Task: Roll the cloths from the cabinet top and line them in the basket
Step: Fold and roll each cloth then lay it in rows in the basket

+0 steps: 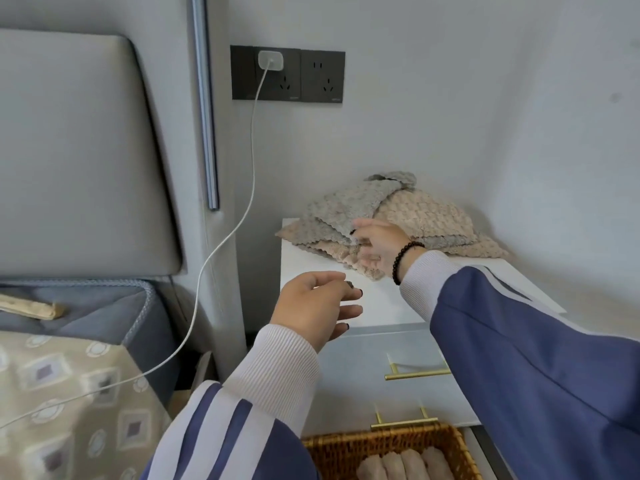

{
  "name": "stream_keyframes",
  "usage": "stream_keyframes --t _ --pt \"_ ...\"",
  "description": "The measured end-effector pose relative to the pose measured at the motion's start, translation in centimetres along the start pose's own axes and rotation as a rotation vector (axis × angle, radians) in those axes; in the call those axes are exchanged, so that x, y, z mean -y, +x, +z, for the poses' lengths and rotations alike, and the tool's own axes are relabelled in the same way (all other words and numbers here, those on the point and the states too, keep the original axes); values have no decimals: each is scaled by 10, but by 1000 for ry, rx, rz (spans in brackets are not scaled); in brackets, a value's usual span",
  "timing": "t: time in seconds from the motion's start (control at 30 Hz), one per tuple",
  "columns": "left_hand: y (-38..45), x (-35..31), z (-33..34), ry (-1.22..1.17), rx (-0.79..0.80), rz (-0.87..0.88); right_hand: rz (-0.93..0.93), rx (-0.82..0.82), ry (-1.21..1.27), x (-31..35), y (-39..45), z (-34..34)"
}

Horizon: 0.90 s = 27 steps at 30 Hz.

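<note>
We are reaching our right hand (375,245) into the near edge of the cloths (391,220), which are lying in a loose heap at the back of the cabinet top (363,296), against the wall. The fingers are spread and touching the scalloped hem of the grey cloth (341,211); we cannot tell whether thumb and fingers are closing on it yet. Our left hand (317,303) is hovering over the front left corner of the cabinet, fingers loosely curled and holding nothing.

We are judging these cloths to be light, soft and limp: a nubbly fleece weave that is draping and bunching wherever it lies. They are not looking slippery or fragile, but they are overlapping, so one pulled by its middle will probably drag its neighbours. The hem or a corner of the top grey one is looking like the best place to pinch, with the other hand taking a second corner to spread it flat for rolling.

The basket (453,445) is sitting below, in front of the drawers, with pale rolls (403,465) already lined side by side in it.

The sockets (322,76) are carrying small marks near their lower edges, too tiny for us to read. No other writing is showing.
</note>
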<state>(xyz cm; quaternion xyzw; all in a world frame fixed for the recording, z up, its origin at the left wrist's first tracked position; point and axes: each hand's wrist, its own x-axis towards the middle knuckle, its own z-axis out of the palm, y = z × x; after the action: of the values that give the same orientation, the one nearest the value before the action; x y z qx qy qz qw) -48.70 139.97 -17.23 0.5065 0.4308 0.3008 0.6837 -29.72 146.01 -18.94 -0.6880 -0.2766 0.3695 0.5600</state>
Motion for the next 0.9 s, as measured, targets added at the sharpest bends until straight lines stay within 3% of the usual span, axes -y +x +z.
stream_keyframes --t 0.1,0.33,0.53,0.67,0.9 --pt "-1 -2 -2 6 -2 6 6 -30 15 4 3 10" --pt "-3 -5 -3 3 -3 3 -318 -143 25 -20 -43 -7" --pt "-10 -2 -2 73 14 -41 -285 -205 345 -25 -91 -50" --pt "-16 3 2 166 31 -90 -272 -214 425 -17 -127 -64" --pt "-24 23 23 142 90 -287 -127 -51 567 -21 -184 -82"
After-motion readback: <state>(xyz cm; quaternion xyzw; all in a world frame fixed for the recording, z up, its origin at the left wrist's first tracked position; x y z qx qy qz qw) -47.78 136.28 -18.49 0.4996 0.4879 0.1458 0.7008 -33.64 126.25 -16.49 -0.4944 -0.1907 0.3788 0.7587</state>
